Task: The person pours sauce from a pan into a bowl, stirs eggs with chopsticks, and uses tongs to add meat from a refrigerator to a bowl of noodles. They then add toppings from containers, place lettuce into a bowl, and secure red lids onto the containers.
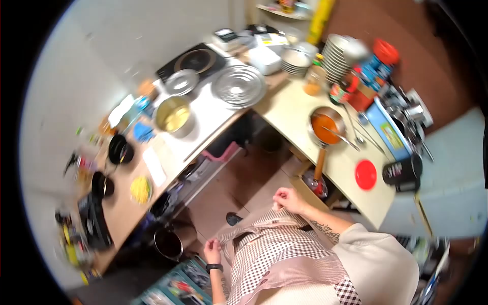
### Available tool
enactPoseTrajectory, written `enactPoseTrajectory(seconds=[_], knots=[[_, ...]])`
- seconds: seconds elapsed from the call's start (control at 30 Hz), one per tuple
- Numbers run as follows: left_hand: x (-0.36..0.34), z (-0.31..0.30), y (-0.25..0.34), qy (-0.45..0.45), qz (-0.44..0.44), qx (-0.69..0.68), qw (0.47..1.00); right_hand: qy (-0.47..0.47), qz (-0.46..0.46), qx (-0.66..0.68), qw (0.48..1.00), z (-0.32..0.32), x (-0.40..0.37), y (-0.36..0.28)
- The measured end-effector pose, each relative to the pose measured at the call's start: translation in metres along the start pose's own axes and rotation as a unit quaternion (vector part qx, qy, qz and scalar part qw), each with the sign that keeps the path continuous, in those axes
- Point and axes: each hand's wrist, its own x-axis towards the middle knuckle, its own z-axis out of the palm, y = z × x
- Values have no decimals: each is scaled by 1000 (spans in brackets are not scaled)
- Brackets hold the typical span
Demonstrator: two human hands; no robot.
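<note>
Your right hand [290,199], just below the saucepan [327,127] on the desk [295,109], pinches the apron [284,249]. Your left hand [212,250], farther from the saucepan, clamps its other edge, seemingly holding the cloth spread.

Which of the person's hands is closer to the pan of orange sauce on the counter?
Right. The right hand clutches the checked apron just below the handle of the pan; the left hand sits lower, by the apron's other edge, farther away.
</note>
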Motion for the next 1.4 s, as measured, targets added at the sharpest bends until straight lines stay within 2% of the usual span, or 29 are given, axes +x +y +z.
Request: enactPoseTrajectory(seconds=[0.03,0.1,0.13,0.17,0.2,0.23,0.3,0.37,0.4,0.47,0.5,0.7,0.77,0.93,1.03,1.23,1.33,1.4], knots=[[26,11,28,-43,5,-18,999,82,5,1,997,-17,-5,19],[79,1,97,-92,30,42,994,333,71,156,927,-26,-17,12],[94,13,118,-122,34,42,991,433,-2,166,886,-45,-17,39],[110,24,135,-147,36,41,988,489,79,162,853,-69,-23,45],[134,39,146,-174,63,66,981,497,84,259,824,-89,-19,40],[144,49,152,-188,81,91,975,478,110,331,806,-105,-10,35],[150,86,181,-181,46,152,971,237,176,519,803,-136,14,40],[148,105,223,-217,84,244,941,188,205,508,815,-139,38,47],[142,112,233,-225,83,267,933,203,246,502,804,-134,48,41],[149,142,264,-256,78,294,918,222,240,429,842,-129,60,48],[143,150,281,-273,58,302,911,283,251,381,843,-122,68,37],[146,169,331,-267,171,317,894,285,195,324,881,-107,63,22],[146,171,332,-295,113,240,918,287,178,311,888,-112,51,-26],[133,167,354,-340,179,202,901,200,150,261,932,-109,30,-127],[130,155,366,-398,148,97,900,146,139,239,950,-77,28,-184],[122,110,397,-522,46,2,852,3,108,208,972,29,57,-275],[120,79,404,-504,-2,-92,859,-56,87,181,978,109,81,-304],[127,53,409,-480,7,-215,850,-92,81,178,976,165,96,-318]])
